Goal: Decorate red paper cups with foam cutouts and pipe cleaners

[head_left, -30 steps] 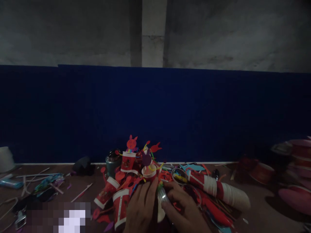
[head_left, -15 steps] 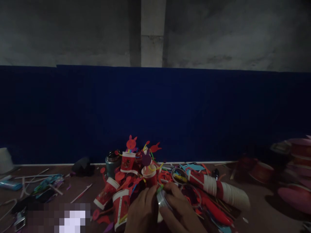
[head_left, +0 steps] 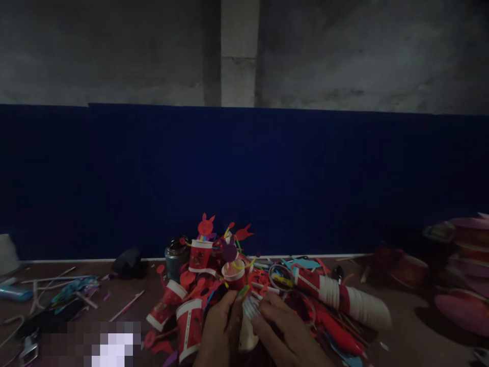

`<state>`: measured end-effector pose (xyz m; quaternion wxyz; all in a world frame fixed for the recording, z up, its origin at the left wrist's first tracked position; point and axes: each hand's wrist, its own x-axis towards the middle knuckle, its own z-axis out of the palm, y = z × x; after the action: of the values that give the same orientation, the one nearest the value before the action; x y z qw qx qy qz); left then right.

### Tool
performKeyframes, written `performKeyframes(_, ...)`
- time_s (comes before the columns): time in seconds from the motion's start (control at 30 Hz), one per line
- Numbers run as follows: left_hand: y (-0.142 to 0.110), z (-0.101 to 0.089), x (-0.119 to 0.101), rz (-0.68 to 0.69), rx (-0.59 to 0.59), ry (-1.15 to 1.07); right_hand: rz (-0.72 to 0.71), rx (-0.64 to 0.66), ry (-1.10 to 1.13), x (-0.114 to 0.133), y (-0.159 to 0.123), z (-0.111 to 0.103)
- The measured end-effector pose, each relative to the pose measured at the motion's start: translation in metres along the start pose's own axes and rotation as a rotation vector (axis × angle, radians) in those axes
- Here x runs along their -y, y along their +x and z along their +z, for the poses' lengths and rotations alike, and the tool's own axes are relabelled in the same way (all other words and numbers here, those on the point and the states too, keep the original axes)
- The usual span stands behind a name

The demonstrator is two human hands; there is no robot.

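Observation:
Low in the middle, my left hand (head_left: 221,329) and my right hand (head_left: 286,329) are close together, fingers closed on a small shiny striped piece (head_left: 250,308) with a green tip. Its exact kind is unclear. Just below it, between the hands, shows a pale rounded thing (head_left: 247,337), mostly hidden. Left of my left hand stands a red-and-white paper cup (head_left: 190,326). Beyond my fingertips is another paper cup (head_left: 234,275) with a purple paper disc (head_left: 229,251) and yellow strips sticking out of it.
Stacked paper cups (head_left: 344,298) lie on their side at right, near a long red object (head_left: 336,326). A dark jar (head_left: 177,257) stands at the back left. Straws and scraps (head_left: 63,288) litter the left. Red bowl-like things (head_left: 464,275) are piled far right. A blue panel (head_left: 244,178) rises behind.
My right hand's fingers have shifted along the striped piece, and its stripes show more. The pale thing under it is more exposed. The surrounding things have stayed put.

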<state>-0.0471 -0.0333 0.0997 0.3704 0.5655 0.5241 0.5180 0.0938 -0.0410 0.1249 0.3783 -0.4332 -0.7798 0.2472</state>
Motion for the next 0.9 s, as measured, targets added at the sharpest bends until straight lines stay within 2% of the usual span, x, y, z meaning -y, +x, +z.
performKeyframes(0.17,0.003,-0.002,0.007,0.041,0.007,0.086,0.052,0.122,-0.089,0.002,0.0,-0.005)
performKeyframes(0.27,0.006,-0.006,0.016,-0.018,0.04,0.09,0.077,0.121,-0.085,0.005,0.0,-0.007)
performKeyframes(0.37,0.005,-0.005,0.023,-0.198,-0.076,-0.007,0.092,0.072,-0.101,0.007,0.001,-0.006)
performKeyframes(0.47,0.001,-0.002,0.021,-0.271,-0.182,-0.054,0.09,0.065,-0.111,0.006,0.003,-0.005)
performKeyframes(0.63,-0.001,-0.003,0.013,-0.33,-0.151,-0.118,0.076,0.085,-0.111,0.002,0.004,-0.005)
performKeyframes(0.9,0.004,-0.01,0.011,-0.356,-0.065,-0.181,0.106,0.146,-0.271,0.003,0.001,-0.009)
